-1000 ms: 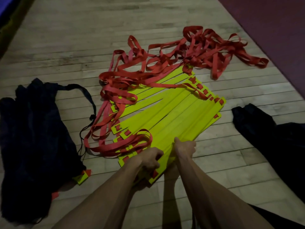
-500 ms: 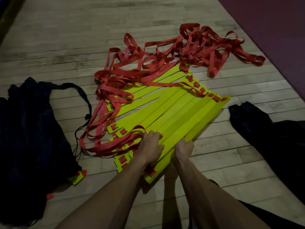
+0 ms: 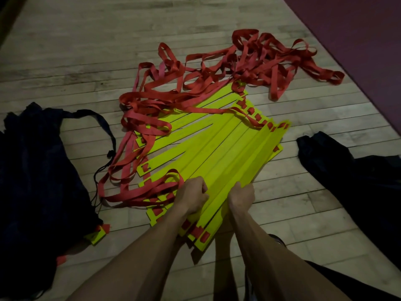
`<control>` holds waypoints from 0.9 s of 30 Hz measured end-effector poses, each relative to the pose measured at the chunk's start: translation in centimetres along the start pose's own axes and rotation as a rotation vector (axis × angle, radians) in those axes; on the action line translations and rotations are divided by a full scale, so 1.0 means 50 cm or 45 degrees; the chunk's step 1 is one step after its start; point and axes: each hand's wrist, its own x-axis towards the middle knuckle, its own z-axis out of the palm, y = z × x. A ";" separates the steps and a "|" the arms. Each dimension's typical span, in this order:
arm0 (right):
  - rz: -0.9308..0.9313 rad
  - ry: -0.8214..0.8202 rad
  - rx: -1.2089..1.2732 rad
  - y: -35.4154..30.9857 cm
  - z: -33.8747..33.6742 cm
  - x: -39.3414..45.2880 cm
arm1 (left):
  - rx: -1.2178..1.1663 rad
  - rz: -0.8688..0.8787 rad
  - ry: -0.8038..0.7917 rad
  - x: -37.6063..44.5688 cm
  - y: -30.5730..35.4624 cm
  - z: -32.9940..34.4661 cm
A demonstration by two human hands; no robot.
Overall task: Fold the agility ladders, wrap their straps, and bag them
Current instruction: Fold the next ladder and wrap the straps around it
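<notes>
While fanned, rungs (image 3: 217,148) gripped, both hands (image 3: 192,197)

Pale worn wooden plank floor (image 3: 91,61) under me, boards running left to right, dark seams between them. Dark maroon mat (image 3: 358,40) covers far right corner, its straight edge running diagonally across boards. Crumpled black cloth (image 3: 347,170) lies on floor to my right, one end near me, rest trailing off right edge; cannot tell what it is. Dark strip (image 3: 10,18) along far left edge, too dim to make out
</notes>
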 end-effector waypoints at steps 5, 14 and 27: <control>-0.070 0.063 -0.193 -0.016 0.015 -0.018 | -0.103 -0.134 0.012 0.004 0.007 0.003; -0.031 0.128 0.201 -0.014 0.018 -0.027 | -0.282 -0.176 -0.212 -0.003 0.027 -0.009; -0.041 0.026 0.078 -0.017 0.017 -0.024 | -0.121 -0.155 -0.211 -0.010 0.027 0.006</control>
